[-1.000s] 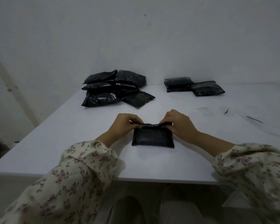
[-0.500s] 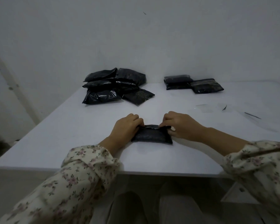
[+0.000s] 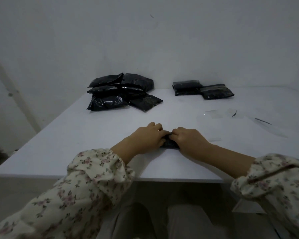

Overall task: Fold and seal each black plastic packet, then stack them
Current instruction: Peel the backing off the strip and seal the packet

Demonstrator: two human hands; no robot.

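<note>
A black plastic packet point(image 3: 170, 144) lies on the white table point(image 3: 93, 135) near its front edge, mostly hidden under both hands. My left hand point(image 3: 145, 138) grips its left part with curled fingers. My right hand point(image 3: 188, 138) grips its right part, fingertips nearly meeting the left hand's over the packet's top. A loose pile of several black packets point(image 3: 123, 92) sits at the back left. Folded packets point(image 3: 203, 89) lie at the back right, two stacked and one beside them.
Clear strips of tape or film point(image 3: 212, 113) and thin dark slivers point(image 3: 262, 121) lie on the table's right side. A grey wall stands right behind the table. My floral sleeves hang over the front edge.
Both hands have closed in toward each other over the packet, covering most of it. The packet looks folded smaller than a second ago.
</note>
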